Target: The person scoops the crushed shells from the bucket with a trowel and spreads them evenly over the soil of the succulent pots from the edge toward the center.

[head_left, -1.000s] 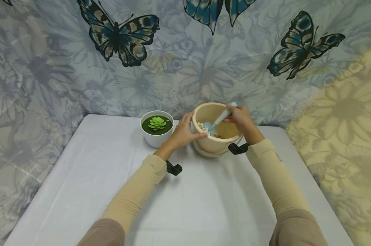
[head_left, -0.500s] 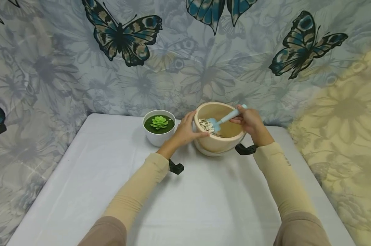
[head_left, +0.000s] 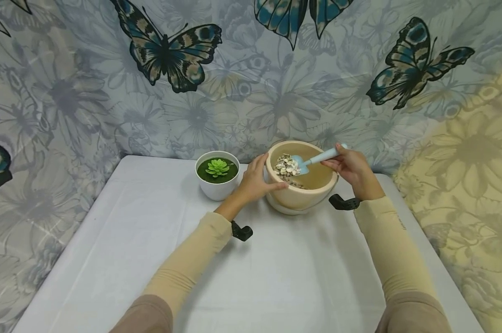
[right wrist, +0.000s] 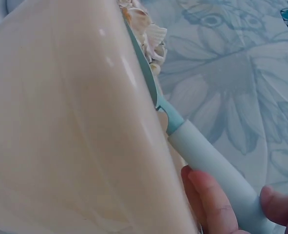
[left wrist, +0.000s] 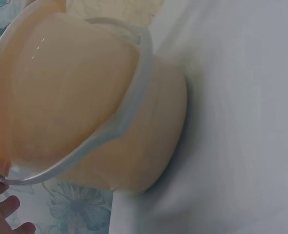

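Note:
A cream bucket [head_left: 302,196] with a pale handle [left wrist: 144,73] stands on the white table in the head view. My left hand [head_left: 257,181] grips its left side, thumb over the near rim. My right hand [head_left: 356,173] holds a light blue hand trowel [head_left: 322,156] by its handle, between thumb and fingers. Small pale seashells [head_left: 287,166] are heaped on the trowel's blade, at the level of the bucket's mouth. The right wrist view shows the blade [right wrist: 146,68] just past the rim, with shells [right wrist: 151,36] above it. The bucket's bottom inside is mostly hidden.
Left of the bucket, close to my left wrist, stands a white pot [head_left: 216,188] with a green succulent [head_left: 217,167]. A wall cloth printed with butterflies [head_left: 167,58] rises behind the table [head_left: 159,203].
My right hand has drawn the trowel up and to the right, and more shells now show on its blade. The left hand has kept its grip on the bucket.

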Motion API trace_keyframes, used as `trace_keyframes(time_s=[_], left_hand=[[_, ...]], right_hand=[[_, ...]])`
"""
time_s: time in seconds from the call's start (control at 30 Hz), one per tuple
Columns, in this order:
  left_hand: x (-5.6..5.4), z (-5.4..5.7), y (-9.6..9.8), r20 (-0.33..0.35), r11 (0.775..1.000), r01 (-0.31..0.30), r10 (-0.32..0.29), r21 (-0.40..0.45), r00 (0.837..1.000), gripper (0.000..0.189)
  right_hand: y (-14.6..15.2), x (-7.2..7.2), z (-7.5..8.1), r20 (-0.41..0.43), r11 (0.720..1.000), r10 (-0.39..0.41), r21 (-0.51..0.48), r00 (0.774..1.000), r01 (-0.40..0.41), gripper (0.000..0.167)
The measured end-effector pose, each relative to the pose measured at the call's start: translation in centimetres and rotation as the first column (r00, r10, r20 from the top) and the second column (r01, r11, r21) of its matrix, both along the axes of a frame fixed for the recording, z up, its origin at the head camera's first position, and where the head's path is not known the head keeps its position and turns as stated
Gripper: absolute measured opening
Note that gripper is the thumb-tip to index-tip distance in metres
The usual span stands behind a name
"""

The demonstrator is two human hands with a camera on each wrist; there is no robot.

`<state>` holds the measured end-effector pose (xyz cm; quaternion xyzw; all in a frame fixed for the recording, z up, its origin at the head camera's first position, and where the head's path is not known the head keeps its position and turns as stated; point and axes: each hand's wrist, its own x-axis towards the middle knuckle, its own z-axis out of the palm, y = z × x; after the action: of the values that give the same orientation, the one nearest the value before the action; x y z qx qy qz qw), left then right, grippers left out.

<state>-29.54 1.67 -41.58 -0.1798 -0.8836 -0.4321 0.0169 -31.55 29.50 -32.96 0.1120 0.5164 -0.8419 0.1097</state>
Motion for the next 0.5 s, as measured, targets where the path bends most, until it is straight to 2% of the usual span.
trace_keyframes(time_s=[0.23, 0.5], left_hand=[[-0.44, -0.13, -0.60, -0.012, 0.999, 0.030, -0.031, -0.017, 0.999, 0.107], [-0.35, -0.03, -0.80, -0.006, 0.999, 0.038, -0.038, 0.021, 0.999, 0.103]], right_hand=[[0.31, 0.15, -0.19, 0.005, 0.998, -0.054, -0.037, 0.999, 0.054, 0.017], [0.56, 0.50, -0.24, 0.003, 0.992, -0.091, -0.087, 0.996, 0.091, 0.013]])
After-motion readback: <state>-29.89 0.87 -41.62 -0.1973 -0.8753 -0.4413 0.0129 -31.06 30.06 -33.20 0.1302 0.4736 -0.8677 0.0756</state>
